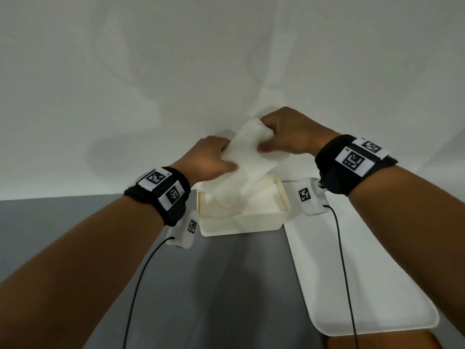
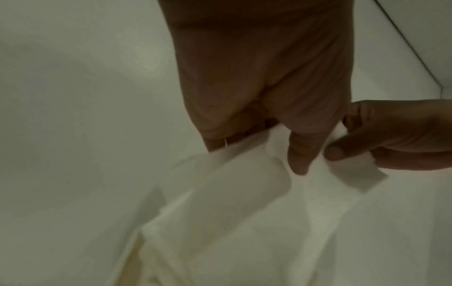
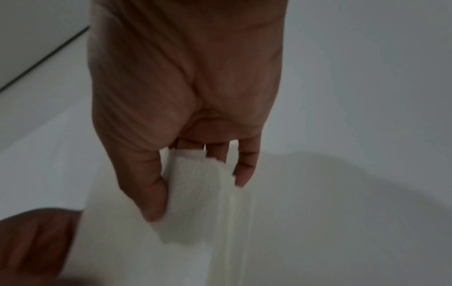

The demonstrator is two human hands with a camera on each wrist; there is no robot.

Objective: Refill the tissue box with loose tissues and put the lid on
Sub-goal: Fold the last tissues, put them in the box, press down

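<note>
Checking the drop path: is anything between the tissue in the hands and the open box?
Nothing visible. Left hand and right hand hold the tissue just above the open box; its lower end already hangs into the opening. The white tray lies to the right, clear of the path. No lid is on the box.

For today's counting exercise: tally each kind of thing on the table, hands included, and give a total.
Hands: 2 (left hand, right hand)
Tissue box: 1
White tray: 1
Tissue bunch, held by both hands: 1
Total: 5
</note>
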